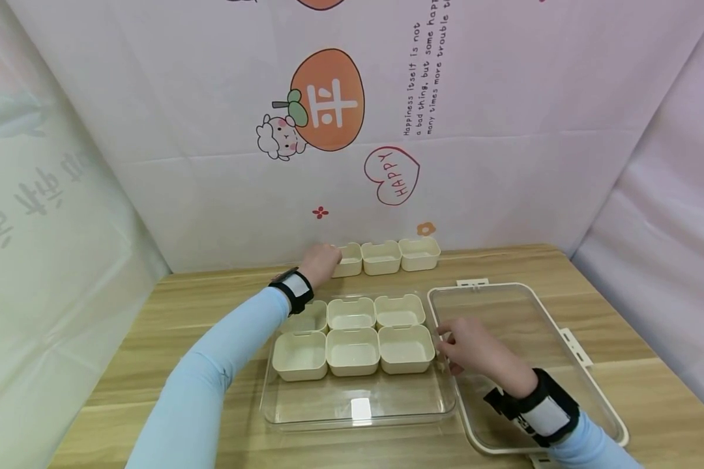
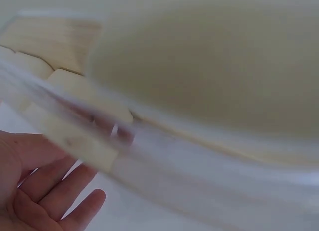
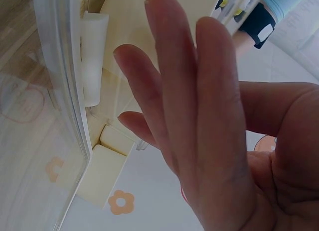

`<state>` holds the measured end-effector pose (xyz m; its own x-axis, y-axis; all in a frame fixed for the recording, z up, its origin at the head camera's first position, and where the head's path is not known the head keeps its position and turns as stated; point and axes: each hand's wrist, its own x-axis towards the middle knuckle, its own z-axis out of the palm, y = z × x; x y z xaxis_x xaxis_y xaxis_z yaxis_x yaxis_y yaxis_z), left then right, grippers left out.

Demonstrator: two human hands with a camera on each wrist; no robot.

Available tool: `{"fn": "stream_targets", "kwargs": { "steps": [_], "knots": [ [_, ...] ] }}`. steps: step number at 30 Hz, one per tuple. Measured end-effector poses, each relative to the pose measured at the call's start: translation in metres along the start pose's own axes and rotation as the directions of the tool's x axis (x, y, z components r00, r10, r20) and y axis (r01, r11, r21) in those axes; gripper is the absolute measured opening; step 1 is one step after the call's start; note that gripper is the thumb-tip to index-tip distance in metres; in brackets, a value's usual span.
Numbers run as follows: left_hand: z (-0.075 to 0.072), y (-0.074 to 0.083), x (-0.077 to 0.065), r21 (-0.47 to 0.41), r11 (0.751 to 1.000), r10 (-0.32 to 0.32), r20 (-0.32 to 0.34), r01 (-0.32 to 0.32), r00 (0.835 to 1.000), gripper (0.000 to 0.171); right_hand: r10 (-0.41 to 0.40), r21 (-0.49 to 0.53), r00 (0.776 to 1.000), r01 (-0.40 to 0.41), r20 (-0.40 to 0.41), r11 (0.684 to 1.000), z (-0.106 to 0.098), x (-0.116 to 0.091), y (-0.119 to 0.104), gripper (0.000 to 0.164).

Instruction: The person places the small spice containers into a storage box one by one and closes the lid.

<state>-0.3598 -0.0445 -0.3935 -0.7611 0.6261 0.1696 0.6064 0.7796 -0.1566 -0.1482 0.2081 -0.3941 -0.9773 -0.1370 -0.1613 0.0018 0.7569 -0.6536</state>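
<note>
My left hand (image 1: 321, 262) reaches to the left end of a back row of cream boxes (image 1: 381, 258), at the leftmost visible box (image 1: 349, 260). In the left wrist view its outer fingers (image 2: 70, 191) are loosely spread, while blurred clear plastic crosses the fingertips, so a grip cannot be confirmed. Several more cream boxes (image 1: 353, 353) stand in two rows inside a clear tray (image 1: 311, 412). My right hand (image 1: 475, 348) is between the tray's right side and a clear lid (image 1: 540, 326) with a cream rim. Its fingers (image 3: 174, 91) are extended and grip nothing.
The tray and lid lie side by side on a wooden table (image 1: 199, 312). Latch tabs (image 1: 576, 347) stick out from the lid's rim. A printed white cloth (image 1: 223, 208) hangs behind the table, with more cloth at both sides.
</note>
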Motion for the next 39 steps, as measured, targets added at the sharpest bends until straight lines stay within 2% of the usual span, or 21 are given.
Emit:
{"fn": "stream_targets", "kwargs": {
  "steps": [7, 14, 22, 31, 39],
  "knots": [
    [-0.0009, -0.001, 0.001, -0.018, 1.0, -0.007, 0.024, 0.007, 1.0, 0.019, -0.008, 0.017, 1.0, 0.008, 0.004, 1.0, 0.0001, -0.0001, 0.0012, 0.035],
    [-0.0023, -0.0017, 0.001, -0.021, 1.0, -0.013, 0.018, 0.013, 1.0, 0.024, -0.009, 0.023, 1.0, 0.009, 0.003, 1.0, 0.0001, 0.0003, 0.0012, 0.036],
    [-0.0011, -0.0031, 0.0011, -0.019, 1.0, 0.002, -0.009, -0.002, 1.0, 0.023, -0.002, 0.029, 1.0, 0.002, 0.005, 1.0, 0.0002, -0.0001, 0.0004, 0.036],
    [-0.0065, -0.0018, -0.0001, -0.037, 0.999, -0.003, -0.04, 0.002, 0.999, 0.02, 0.009, 0.045, 1.0, -0.01, 0.016, 0.999, -0.0011, -0.0007, -0.0001, 0.035],
    [-0.0073, -0.0001, -0.0016, 0.018, 1.0, 0.01, -0.068, -0.008, 0.998, 0.017, 0.006, 0.05, 1.0, -0.007, 0.02, 0.999, -0.0009, 0.0001, -0.0007, 0.035]
  ]
}}
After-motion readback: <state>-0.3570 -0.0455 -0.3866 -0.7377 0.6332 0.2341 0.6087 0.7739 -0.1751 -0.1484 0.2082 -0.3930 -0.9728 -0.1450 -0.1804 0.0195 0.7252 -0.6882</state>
